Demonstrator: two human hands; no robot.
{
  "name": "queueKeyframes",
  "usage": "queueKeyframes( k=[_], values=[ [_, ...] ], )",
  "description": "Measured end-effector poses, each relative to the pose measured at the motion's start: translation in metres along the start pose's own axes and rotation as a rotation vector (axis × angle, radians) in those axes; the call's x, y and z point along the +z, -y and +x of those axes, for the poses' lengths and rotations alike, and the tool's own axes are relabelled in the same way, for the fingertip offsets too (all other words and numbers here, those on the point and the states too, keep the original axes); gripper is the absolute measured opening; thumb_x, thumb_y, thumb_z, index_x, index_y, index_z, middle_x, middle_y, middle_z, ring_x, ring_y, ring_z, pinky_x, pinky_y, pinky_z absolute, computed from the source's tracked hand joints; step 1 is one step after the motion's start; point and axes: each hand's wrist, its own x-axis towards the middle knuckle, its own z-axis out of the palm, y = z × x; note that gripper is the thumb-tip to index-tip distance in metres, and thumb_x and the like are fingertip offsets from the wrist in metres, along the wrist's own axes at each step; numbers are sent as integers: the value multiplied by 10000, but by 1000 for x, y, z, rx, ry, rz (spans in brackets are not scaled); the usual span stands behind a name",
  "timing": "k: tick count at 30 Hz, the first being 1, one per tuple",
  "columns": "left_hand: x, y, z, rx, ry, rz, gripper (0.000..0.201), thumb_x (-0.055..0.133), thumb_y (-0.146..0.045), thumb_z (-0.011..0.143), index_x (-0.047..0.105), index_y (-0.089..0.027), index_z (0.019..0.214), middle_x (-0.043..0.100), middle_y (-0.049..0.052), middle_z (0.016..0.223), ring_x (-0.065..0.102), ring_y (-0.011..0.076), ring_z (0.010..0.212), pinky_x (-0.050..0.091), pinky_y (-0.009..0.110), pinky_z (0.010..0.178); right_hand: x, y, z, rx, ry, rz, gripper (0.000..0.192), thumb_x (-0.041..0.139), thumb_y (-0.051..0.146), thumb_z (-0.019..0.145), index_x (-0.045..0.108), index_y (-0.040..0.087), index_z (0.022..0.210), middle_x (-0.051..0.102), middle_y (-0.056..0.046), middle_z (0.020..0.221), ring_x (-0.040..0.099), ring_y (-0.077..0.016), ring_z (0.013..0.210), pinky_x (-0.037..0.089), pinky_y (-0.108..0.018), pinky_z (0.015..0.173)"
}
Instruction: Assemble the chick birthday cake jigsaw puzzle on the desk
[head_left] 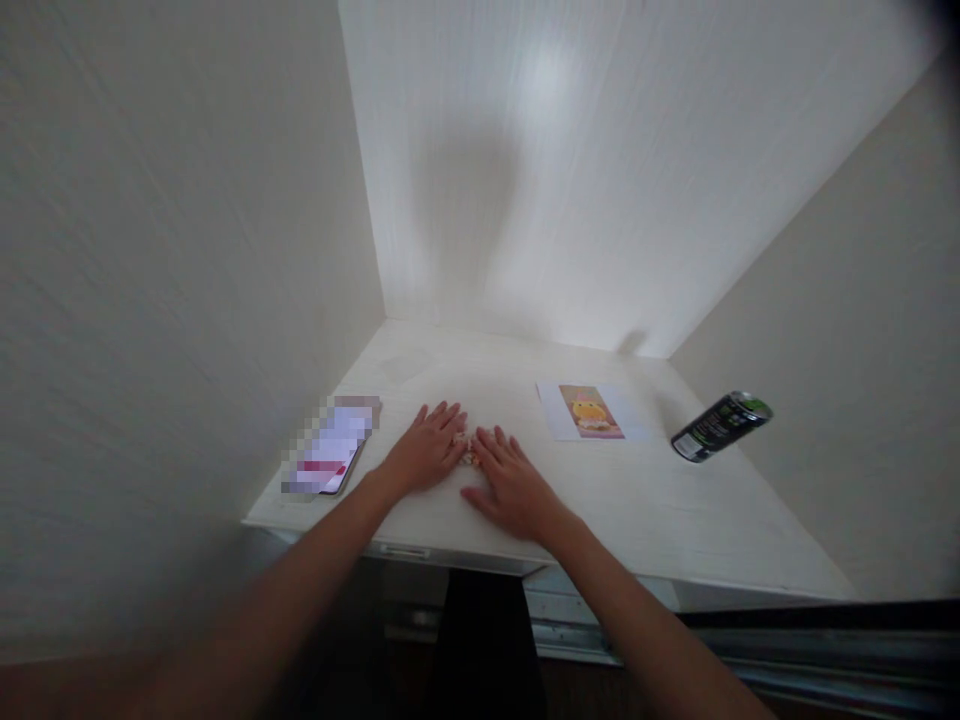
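Observation:
Between my two hands, near the front of the white tabletop, lies a small cluster of tiny pale and orange pieces [470, 455], too small to name and partly covered by fingers. My left hand [426, 450] rests flat on the left side of the cluster, its fingers stretched out. On the other side, my right hand [514, 487] also lies palm down with its thumb apart, its fingertips touching or covering some of the pieces. Neither hand is wrapped round anything.
A lit phone [334, 450] lies left of my left hand. To the right is a paper with a printed yellow cartoon picture [591, 411], and farther right stands a black and green can [720, 427]. Pale panels wall in the white tabletop [637, 520] at the back and sides.

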Motion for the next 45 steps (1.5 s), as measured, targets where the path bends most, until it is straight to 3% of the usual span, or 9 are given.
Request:
queueKeyframes(
  k=[4, 8, 14, 18, 27, 30, 34, 43, 45],
  values=[
    [-10, 0, -27, 47, 131, 149, 477, 324, -392, 990, 467, -172, 1388, 368, 110, 1518, 288, 260, 1426, 206, 494, 1165, -6, 3, -7, 52, 65, -91, 694, 367, 518, 945, 264, 126, 1509, 221, -147, 1576, 124, -342, 1459, 175, -579, 1143],
    [-12, -17, -50, 83, 156, 354, 589, 306, -476, 988, 307, -157, 1484, 260, 115, 1564, 174, 268, 1462, 173, 480, 1177, -8, -3, -2, 136, 67, -141, 645, 319, 489, 963, 298, 130, 1499, 202, -152, 1578, 124, -365, 1454, 145, -604, 1135],
    [-5, -17, -25, 11, 158, 380, 572, 289, -456, 992, 321, -161, 1480, 250, 131, 1565, 150, 313, 1462, 161, 537, 1160, -7, -3, -10, 188, 65, -161, 684, 328, 476, 958, 242, 84, 1511, 181, -178, 1576, 111, -373, 1454, 132, -618, 1130],
    [-7, -8, -14, 139, 223, 296, 521, 311, -388, 994, 291, -236, 1492, 260, 92, 1569, 181, 291, 1458, 172, 521, 1160, -6, -6, -19, 181, 35, -141, 686, 340, 483, 955, 254, 86, 1508, 180, -176, 1576, 109, -371, 1456, 121, -629, 1130],
    [-2, -20, -21, 23, 103, 316, 601, 381, -488, 963, 325, -183, 1478, 224, 152, 1570, 91, 362, 1462, 56, 633, 1137, -5, -12, -21, 208, -18, -103, 754, 381, 598, 914, 292, 134, 1501, 181, -177, 1577, 66, -389, 1457, 94, -663, 1113],
    [-4, -25, -22, 137, 175, 269, 565, 364, -483, 974, 291, -261, 1489, 226, 93, 1580, 106, 311, 1470, 74, 594, 1156, -9, -16, -22, 163, 19, -99, 799, 398, 639, 891, 264, 156, 1513, 158, -163, 1585, 58, -381, 1459, 69, -657, 1119],
    [-10, -28, -24, 64, 185, 281, 635, 381, -567, 944, 316, -235, 1482, 230, 128, 1573, 104, 366, 1460, 84, 642, 1128, -13, -18, -29, 177, 36, -96, 846, 418, 670, 866, 263, 147, 1513, 134, -187, 1585, 47, -400, 1455, 83, -675, 1104],
    [-11, -28, -28, 85, 232, 276, 691, 387, -615, 922, 306, -227, 1488, 205, 128, 1579, 91, 362, 1462, 104, 613, 1140, -15, -9, -53, 123, 61, -72, 797, 403, 641, 887, 255, 176, 1517, 163, -134, 1588, 79, -374, 1459, 86, -660, 1121],
    [-9, -24, -26, 117, 233, 265, 692, 403, -627, 911, 305, -257, 1487, 206, 110, 1582, 99, 354, 1463, 106, 605, 1144, -15, -10, -52, 191, 34, -82, 820, 397, 648, 885, 257, 141, 1514, 147, -159, 1586, 76, -394, 1454, 90, -678, 1109]
  ],
)
